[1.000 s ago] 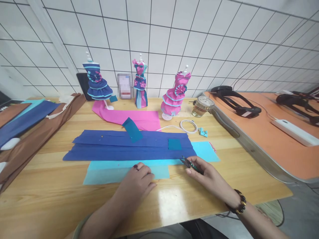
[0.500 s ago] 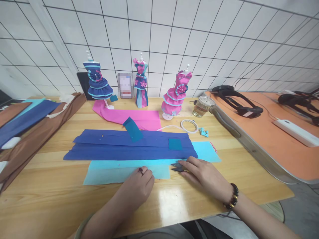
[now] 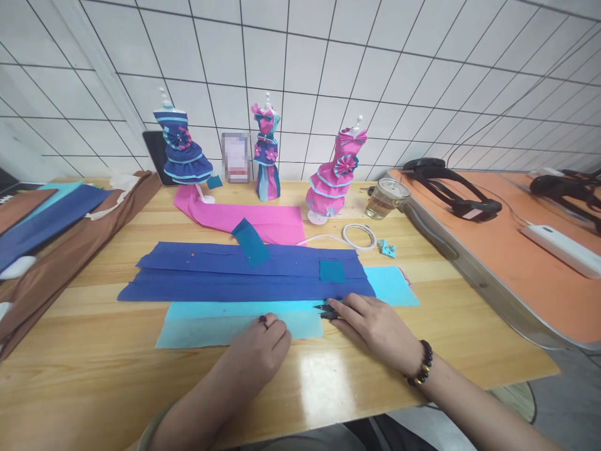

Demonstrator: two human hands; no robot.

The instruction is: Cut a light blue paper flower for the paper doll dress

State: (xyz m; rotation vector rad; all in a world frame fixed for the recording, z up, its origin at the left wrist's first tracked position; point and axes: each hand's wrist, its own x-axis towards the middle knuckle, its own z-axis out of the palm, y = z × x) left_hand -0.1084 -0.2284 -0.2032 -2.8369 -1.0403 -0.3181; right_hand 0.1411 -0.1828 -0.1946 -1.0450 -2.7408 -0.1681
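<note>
My left hand rests with curled fingers at the lower edge of a light blue sheet; whatever its fingers hold, if anything, is hidden. My right hand is closed on small black scissors, whose tips point left over the right end of that sheet. Above both hands lies a wide dark blue strip, with two teal pieces on it, one slanted and one square. A brighter light blue part shows at its right end.
Three small dressed mannequins stand at the back, near a phone. Pink fabric, a white tape roll and a glass lie in front. Brown fabric is at left, headsets at right.
My right hand has shifted slightly left with the scissors, whose tips are now further over the light blue sheet. My left hand has stayed nearly in place.
</note>
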